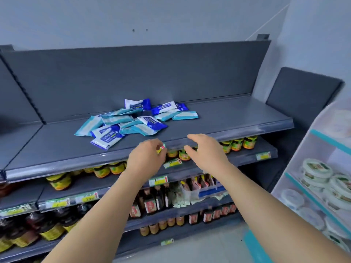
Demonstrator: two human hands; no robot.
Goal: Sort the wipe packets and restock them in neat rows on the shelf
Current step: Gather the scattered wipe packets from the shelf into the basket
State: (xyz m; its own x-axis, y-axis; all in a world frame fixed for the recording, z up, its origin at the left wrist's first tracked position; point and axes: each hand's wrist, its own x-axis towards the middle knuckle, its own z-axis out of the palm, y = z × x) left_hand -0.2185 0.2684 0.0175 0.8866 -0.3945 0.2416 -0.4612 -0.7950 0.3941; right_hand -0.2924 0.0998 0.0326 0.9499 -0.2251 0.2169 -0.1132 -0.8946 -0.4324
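Observation:
A loose heap of wipe packets lies on the grey top shelf [218, 118]. Several are light teal and white [89, 126]; others are dark blue and white [152, 122]. They overlap at odd angles, and two more sit at the heap's right end [185, 115]. My left hand [146, 158] hovers at the shelf's front edge below the heap. Its fingers are loosely curled beside a small yellow-and-red price tag [161, 149] and hold no packet. My right hand [206, 149] is just to its right, fingers relaxed and spread, holding nothing.
Lower shelves hold jars with yellow-green labels [237, 144] and dark bottles [152, 200], with price tags along their edges. A white and teal rack of round tubs [319, 173] stands at the right. The top shelf is bare to the left and right of the heap.

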